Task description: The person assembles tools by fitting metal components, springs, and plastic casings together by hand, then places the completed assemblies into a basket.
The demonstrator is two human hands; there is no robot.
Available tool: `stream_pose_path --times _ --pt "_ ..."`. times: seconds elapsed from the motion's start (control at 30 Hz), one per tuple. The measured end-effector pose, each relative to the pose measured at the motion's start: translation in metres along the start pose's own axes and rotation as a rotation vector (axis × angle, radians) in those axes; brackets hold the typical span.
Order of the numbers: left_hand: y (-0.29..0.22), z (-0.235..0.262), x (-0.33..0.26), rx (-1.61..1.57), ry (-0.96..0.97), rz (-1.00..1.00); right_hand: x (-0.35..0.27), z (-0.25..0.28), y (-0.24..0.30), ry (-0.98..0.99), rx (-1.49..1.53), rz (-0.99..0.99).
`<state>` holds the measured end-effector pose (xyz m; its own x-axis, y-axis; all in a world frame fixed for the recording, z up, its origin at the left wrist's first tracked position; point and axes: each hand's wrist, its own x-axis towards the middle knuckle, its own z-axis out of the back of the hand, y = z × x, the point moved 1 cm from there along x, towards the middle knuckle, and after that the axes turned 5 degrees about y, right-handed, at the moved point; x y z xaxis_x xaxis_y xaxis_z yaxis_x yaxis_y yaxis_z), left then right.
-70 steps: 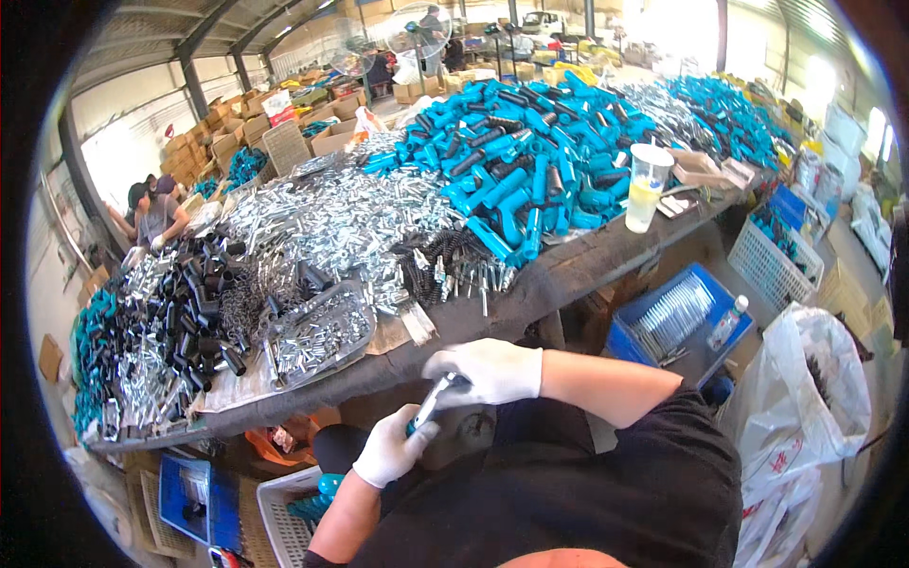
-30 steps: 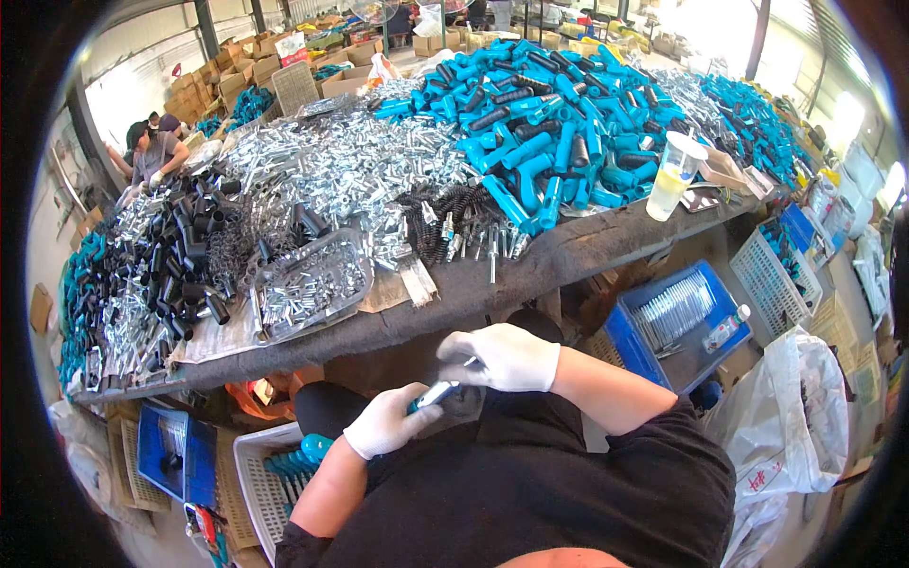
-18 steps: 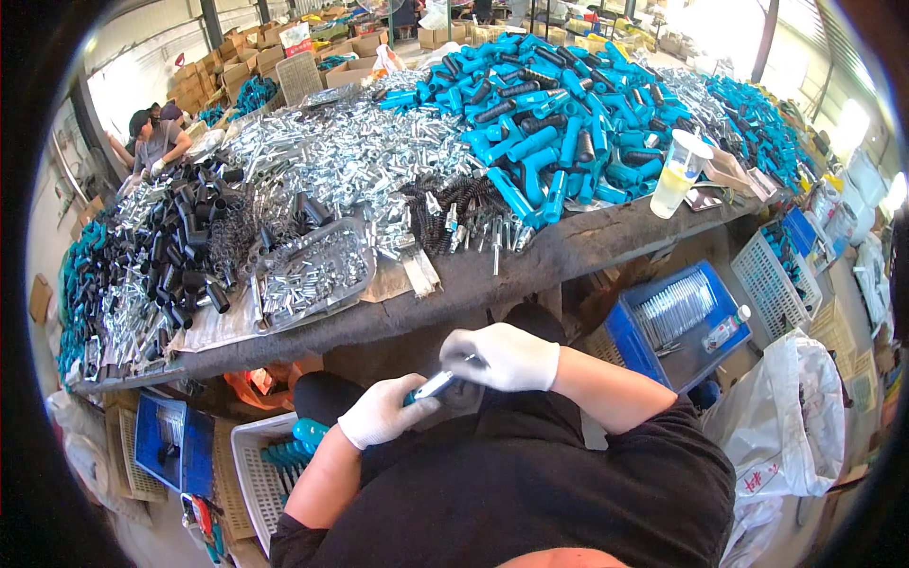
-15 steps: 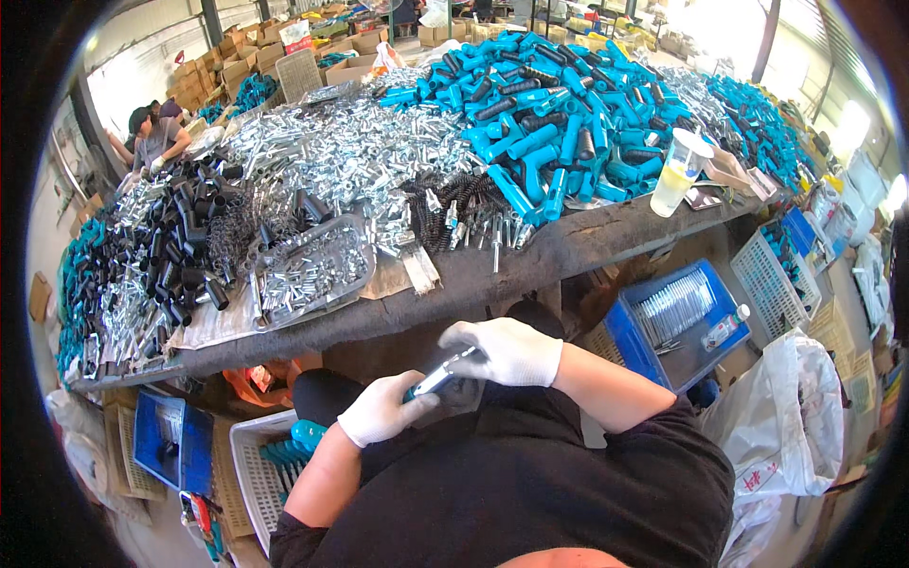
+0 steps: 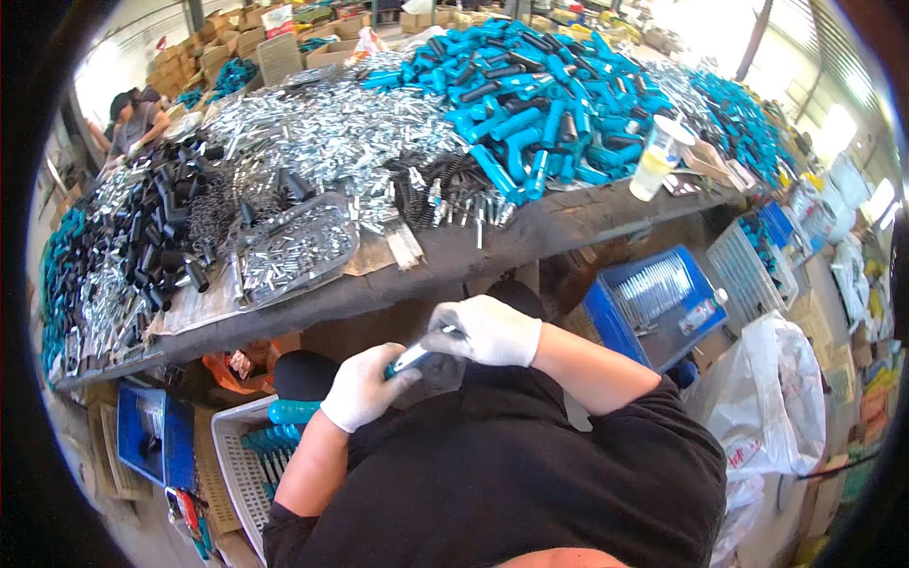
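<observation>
Both my hands wear white gloves and meet in front of my chest, below the table edge. My left hand (image 5: 363,386) grips the blue handle end of a small tool (image 5: 409,360) with a metal shaft. My right hand (image 5: 488,330) closes over the metal end of the same tool. On the long table (image 5: 530,237) above lie heaps of blue handles (image 5: 530,104), shiny metal parts (image 5: 322,133) and black handles (image 5: 151,237).
A white basket (image 5: 232,464) with finished blue-handled tools stands at my lower left, beside a blue crate (image 5: 151,435). Another blue crate (image 5: 653,303) and a white sack (image 5: 767,398) sit to my right. A plastic cup (image 5: 658,156) stands on the table. Another person (image 5: 133,118) works far left.
My head has dipped, so the table sits higher in view. Both hands stay together on the tool; the right hand has slid over its metal end.
</observation>
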<state>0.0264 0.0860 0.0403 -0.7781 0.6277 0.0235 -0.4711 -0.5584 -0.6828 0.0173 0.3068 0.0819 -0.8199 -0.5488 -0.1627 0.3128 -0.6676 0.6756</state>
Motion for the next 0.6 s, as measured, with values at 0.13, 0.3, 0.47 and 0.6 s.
stream_pose_path --times 0.13,0.3,0.47,0.6 --pt "0.0 0.006 -0.008 -0.166 0.066 -0.006 -0.008 -0.003 0.01 -0.222 0.078 0.432" --pt "-0.001 -0.004 0.003 0.133 -0.327 -0.147 -0.001 -0.007 0.017 -0.356 0.046 0.051" --pt "0.004 0.003 0.003 -0.253 -0.091 -0.106 -0.008 0.006 0.025 -0.246 0.2 0.254" --pt "0.005 0.002 0.0 -0.561 0.106 -0.057 -0.004 0.004 0.016 -0.151 0.236 0.36"
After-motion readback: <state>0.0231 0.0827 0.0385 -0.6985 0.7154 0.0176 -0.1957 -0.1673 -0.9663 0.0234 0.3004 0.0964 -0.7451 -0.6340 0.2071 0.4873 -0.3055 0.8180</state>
